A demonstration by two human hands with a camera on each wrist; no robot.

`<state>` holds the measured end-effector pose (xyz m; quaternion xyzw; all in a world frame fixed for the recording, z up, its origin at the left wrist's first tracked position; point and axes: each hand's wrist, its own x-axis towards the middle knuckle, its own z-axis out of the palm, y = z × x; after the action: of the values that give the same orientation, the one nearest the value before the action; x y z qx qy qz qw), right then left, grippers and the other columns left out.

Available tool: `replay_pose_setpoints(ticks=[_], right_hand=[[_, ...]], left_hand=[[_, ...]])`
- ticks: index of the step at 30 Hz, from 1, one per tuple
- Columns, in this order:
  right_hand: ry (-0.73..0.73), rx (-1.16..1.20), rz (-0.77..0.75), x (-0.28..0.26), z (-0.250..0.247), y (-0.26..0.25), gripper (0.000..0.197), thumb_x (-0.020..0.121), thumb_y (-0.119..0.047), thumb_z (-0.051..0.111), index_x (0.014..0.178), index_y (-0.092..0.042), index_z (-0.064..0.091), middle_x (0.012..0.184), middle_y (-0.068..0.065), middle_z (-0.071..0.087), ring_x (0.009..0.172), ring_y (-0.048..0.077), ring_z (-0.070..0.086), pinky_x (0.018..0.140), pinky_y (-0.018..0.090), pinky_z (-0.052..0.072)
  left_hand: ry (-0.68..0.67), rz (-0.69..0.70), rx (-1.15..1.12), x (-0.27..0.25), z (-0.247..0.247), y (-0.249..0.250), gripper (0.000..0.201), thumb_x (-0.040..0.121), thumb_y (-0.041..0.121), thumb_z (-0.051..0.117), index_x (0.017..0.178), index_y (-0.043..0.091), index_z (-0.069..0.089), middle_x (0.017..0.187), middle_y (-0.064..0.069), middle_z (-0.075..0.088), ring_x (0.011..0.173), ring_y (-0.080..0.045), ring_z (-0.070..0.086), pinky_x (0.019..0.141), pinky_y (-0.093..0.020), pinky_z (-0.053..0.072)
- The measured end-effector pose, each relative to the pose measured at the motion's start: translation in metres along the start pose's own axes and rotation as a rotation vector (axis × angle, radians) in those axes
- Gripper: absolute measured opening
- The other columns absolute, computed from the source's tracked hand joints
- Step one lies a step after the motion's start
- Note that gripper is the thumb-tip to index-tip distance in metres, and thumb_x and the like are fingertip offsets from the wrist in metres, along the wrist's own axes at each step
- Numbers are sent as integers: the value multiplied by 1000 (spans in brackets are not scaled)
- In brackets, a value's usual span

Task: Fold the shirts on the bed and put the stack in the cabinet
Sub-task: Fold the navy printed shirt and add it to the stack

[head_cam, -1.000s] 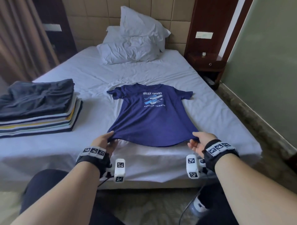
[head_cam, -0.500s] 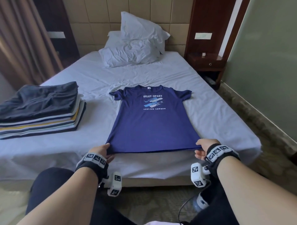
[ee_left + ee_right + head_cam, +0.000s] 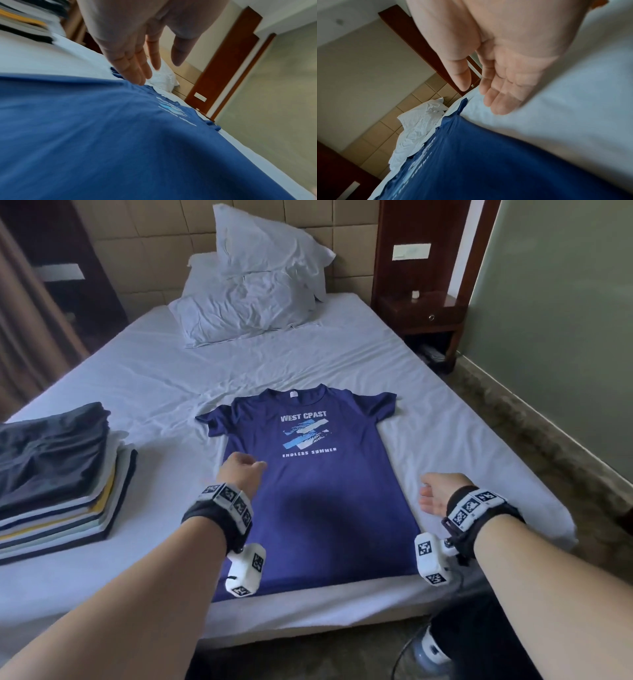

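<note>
A navy T-shirt [image 3: 318,508] with a white "WEST COAST" print lies flat and face up on the white bed [image 3: 445,446], hem at the near edge. My left hand [image 3: 241,474] hovers over the shirt's left side at mid-height, fingers straight and loose [image 3: 137,73], holding nothing. My right hand [image 3: 436,494] hangs just off the shirt's right edge above the sheet, fingers relaxed [image 3: 498,102] and empty. A stack of several folded shirts [image 3: 58,484], dark grey on top, sits at the bed's left side.
Two white pillows [image 3: 253,285] lean at the headboard. A dark wooden nightstand [image 3: 421,313] stands right of the bed, with a strip of floor [image 3: 534,433] along the green wall. Brown curtains [image 3: 30,337] hang at the left.
Both hands have let go of the shirt's hem and moved forward along its sides. The shirt now lies flat, pulled closer to the near edge of the bed.
</note>
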<state>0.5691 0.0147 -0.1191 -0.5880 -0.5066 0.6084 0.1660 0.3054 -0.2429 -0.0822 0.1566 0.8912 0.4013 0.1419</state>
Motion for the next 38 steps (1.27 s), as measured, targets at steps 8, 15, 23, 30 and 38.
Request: replay_pose_setpoints(ticks=[8,15,23,30,38], right_hand=[[-116,299,43,108,27,-60,18,97,-22,59,101,-4,57,90,18,67,82,30,65,75,39,58],[-270,229,154,214,62,-136,40,94,-41,64,105,-2,63,95,16,70,90,29,68,74,36,56],[-282,108,120,271,101,-181,32,87,-27,77,113,-14,64,101,17,73,82,29,73,59,40,61],[-36,-235,-196,265,93,-177,19,90,-22,60,103,-10,66,96,16,68,65,33,67,50,39,59],[83,-218,-253,254,83,-153,18,99,-29,47,100,-12,53,78,12,61,32,20,53,35,21,40]], left_hand=[[-192,132,94,105,111,105,41,94,31,66,133,22,58,117,9,64,76,-8,60,63,-21,43],[-384,252,477,197,212,166,56,96,44,60,142,13,49,148,-7,45,151,-35,18,122,-46,19],[-504,96,553,231,257,160,105,89,72,53,164,25,-3,170,8,-13,156,-34,-15,125,-55,0],[-487,207,675,239,266,162,60,104,14,19,160,33,14,170,-10,-15,154,-47,-7,118,-69,7],[-427,67,816,229,271,180,81,89,79,34,155,56,-7,170,0,-3,152,-44,5,116,-66,12]])
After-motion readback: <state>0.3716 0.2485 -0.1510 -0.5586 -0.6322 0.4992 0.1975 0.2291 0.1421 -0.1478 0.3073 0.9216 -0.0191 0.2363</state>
